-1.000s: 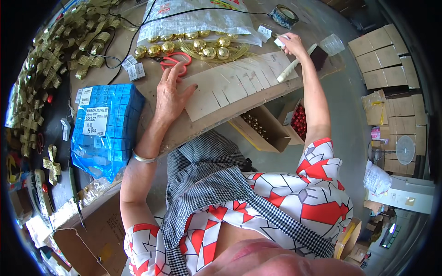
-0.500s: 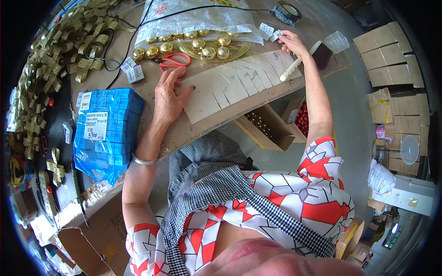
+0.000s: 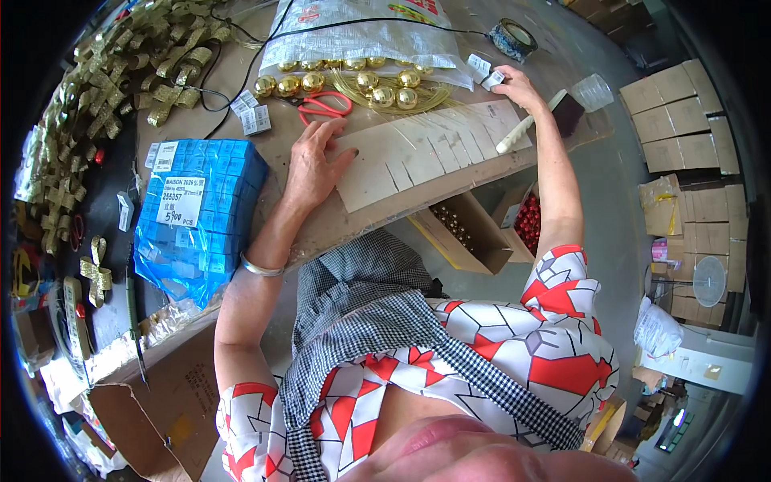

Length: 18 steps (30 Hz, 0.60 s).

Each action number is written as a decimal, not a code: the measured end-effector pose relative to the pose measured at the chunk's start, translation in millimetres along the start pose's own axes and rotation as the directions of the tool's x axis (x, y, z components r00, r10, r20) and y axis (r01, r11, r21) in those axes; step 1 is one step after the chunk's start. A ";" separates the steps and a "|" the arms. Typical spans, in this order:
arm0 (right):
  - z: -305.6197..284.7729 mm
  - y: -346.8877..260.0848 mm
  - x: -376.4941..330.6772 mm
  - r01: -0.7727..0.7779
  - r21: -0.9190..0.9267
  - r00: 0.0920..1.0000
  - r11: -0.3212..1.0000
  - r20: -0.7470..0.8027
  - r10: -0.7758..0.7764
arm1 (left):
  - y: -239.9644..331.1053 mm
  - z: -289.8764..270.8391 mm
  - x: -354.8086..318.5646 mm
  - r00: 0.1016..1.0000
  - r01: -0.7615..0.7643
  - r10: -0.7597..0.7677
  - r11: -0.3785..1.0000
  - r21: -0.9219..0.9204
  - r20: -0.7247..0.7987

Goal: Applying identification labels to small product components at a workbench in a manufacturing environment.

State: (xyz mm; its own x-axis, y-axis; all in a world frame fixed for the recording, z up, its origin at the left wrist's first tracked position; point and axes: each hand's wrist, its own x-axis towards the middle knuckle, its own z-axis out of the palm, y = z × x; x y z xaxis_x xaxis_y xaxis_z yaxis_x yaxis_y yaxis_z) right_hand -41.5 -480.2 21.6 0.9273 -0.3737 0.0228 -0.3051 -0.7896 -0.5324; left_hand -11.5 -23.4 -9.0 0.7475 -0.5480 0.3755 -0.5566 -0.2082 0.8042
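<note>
My left hand [image 3: 317, 165] rests on the table with thumb and fingers apart, holding nothing. Its fingertips lie right beside the red handles of the scissors [image 3: 328, 104]. At the far right, my right hand [image 3: 520, 87] has thumb and fingers closed on a small white printed tag [image 3: 493, 79]. Another small white tag [image 3: 479, 66] lies against it. Between my hands lies a pale flat board [image 3: 426, 153] with several dark slits or lines. Behind it are shiny gold balls [image 3: 367, 80] and a bundle of thin gold wires [image 3: 434, 95].
A blue-wrapped pack of small boxes [image 3: 205, 217] sits left of my left arm. Gold glitter bows [image 3: 120, 88] crowd the far left. A white woven sack [image 3: 361, 44], a tape roll [image 3: 512, 40] and a brush [image 3: 566, 112] lie farther back. Cartons [image 3: 474, 241] stand below the table edge.
The whole view has shifted slightly, so the table things sit a little farther right and lower. Both hands keep nearly the same places relative to the scissors and tags.
</note>
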 end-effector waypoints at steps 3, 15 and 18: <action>9.2 -0.3 -2.0 0.002 0.058 1.000 0.998 0.002 -0.002 | -1.4 1.6 -0.7 1.000 0.009 -0.010 1.000 0.011 0.022; 35.7 -28.2 16.2 0.420 -0.390 0.852 0.819 -0.141 -0.504 | -2.1 2.5 -0.8 0.999 -0.018 0.018 1.000 0.003 0.032; 41.1 -20.8 13.8 0.298 -0.464 0.881 0.834 -0.203 -0.427 | -0.2 2.7 -1.4 0.999 -0.002 0.003 1.000 -0.004 0.037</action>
State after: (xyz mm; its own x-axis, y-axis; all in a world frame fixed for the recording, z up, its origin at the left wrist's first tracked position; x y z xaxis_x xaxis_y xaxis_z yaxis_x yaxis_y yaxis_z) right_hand -13.4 -449.0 -1.7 0.9035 -0.0905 0.4190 -0.0792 -0.9959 -0.0442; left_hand -13.4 -24.8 -10.9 0.7321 -0.5783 0.3601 -0.5570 -0.2037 0.8051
